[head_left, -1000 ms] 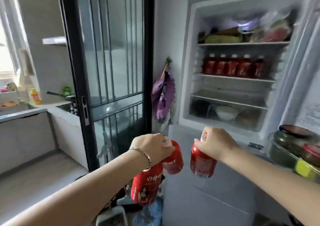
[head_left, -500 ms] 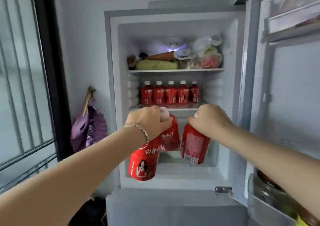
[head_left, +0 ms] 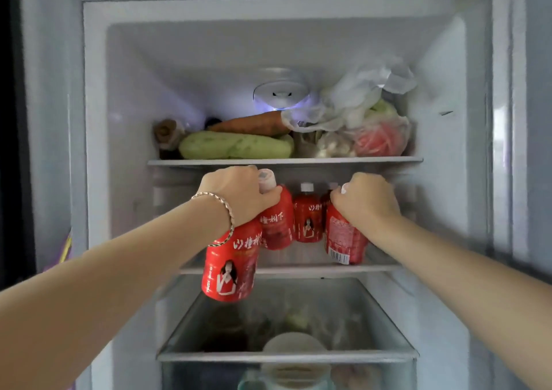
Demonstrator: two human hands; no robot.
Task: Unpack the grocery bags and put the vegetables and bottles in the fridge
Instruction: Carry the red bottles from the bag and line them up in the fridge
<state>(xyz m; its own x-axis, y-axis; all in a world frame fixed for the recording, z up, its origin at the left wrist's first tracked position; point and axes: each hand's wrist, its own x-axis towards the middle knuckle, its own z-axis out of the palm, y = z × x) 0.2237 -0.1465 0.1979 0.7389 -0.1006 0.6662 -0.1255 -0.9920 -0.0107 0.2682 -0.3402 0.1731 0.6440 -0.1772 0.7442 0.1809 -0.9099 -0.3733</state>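
The fridge (head_left: 95, 121) stands open in front of me. My left hand (head_left: 239, 192), with a bracelet on the wrist, grips two red bottles by their necks: one (head_left: 230, 267) hangs low over the middle shelf's front edge, the other (head_left: 276, 222) is further in. My right hand (head_left: 369, 200) is closed on the top of a third red bottle (head_left: 343, 237), held just above the middle shelf (head_left: 298, 268). More red bottles (head_left: 307, 219) stand behind. On the top shelf (head_left: 283, 161) lie a pale green squash (head_left: 236, 144), a carrot (head_left: 251, 124) and bagged vegetables (head_left: 358, 127).
Below the bottles, a glass shelf (head_left: 286, 355) covers a compartment holding a white bowl (head_left: 294, 342) and blurred items. A round lamp cover (head_left: 280, 91) glows at the back wall. The fridge door edge (head_left: 507, 121) stands to the right.
I have moved closer to the fridge. Both hands have risen and pushed forward with their bottles, from in front of the lower compartment to the middle shelf.
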